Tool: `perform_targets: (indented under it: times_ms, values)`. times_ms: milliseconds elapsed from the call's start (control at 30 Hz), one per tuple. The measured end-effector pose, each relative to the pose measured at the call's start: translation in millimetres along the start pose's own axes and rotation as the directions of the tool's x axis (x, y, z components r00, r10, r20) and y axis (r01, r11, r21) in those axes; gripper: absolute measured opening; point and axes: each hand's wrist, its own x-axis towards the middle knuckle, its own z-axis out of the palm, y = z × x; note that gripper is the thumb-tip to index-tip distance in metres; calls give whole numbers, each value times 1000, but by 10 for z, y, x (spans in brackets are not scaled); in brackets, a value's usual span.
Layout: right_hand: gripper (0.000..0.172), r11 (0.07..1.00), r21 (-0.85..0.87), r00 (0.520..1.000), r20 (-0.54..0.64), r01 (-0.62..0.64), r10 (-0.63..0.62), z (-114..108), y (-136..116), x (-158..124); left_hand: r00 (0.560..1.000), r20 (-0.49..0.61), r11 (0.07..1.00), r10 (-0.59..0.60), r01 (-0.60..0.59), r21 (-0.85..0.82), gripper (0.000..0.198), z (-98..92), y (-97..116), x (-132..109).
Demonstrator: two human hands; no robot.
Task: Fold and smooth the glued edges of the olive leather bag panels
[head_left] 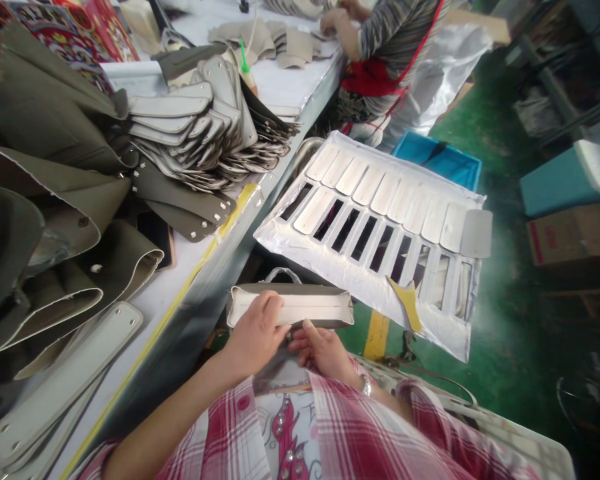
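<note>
A long, narrow bag piece (325,308), olive-grey outside with a cream strip along its middle, is in front of my body. My left hand (257,333) is closed on its near side, fingers lying over the cream strip. My right hand (327,353) is at the near edge, its thumb against the rim and its fingers curled below. Whatever is under the right fingers is hidden. A thin looped strap (283,273) rises behind the piece. Right of it, a yellow scraper-like tool (407,305) lies on a white-covered rack (320,263).
Cream panels (375,187) line the rack. On the left table (175,273) are olive bag bodies (45,100), a pile of grey straps (180,127) and loose long straps (70,380). A co-worker (390,53) works beyond. A blue crate (443,160) is behind the rack.
</note>
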Motion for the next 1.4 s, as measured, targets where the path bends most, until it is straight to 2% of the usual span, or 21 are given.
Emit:
perform_targets:
  times_ms: [100,233,400,533,800,867,933,1033,1100,1200,1400]
  values:
    - [44,1000,8,1000,-25,-12,12,68,6,14,999,1,991,43,-43,128,9,-141,-211,-141]
    - [44,1000,-9,999,-43,-9,9,188,0,19,997,-15,983,76,-73,171,14,-142,-363,-214]
    - [47,1000,-8,999,-42,11,-11,336,-5,28,998,-69,991,-11,20,132,10,-82,-328,-195]
    - [49,1000,-15,1000,-21,20,-20,424,2,47,996,-67,991,-57,65,116,10,-104,-291,-173]
    - [49,981,-178,996,64,75,-65,680,-60,85,994,-32,989,-103,106,106,11,-145,-320,-96]
    - [49,981,-178,996,69,71,-59,727,-72,101,996,-42,994,-81,84,67,9,-153,-386,-146]
    - [49,986,-158,998,59,43,-34,759,-84,116,991,-120,998,-53,56,20,8,-163,-497,-244]
    - [46,987,-155,998,42,-36,43,802,-107,136,958,-274,997,-82,75,-34,39,-176,-729,-423]
    - [45,984,-161,995,44,-78,86,839,-123,149,962,-244,989,-118,92,-118,44,-166,-881,-508]
    - [46,983,-154,993,51,-99,108,909,-136,163,977,-148,951,-152,104,-291,34,-112,-1012,-548]
    - [47,982,-151,987,93,-118,133,1098,-133,180,950,-176,887,-259,162,-432,22,-18,-953,-518]
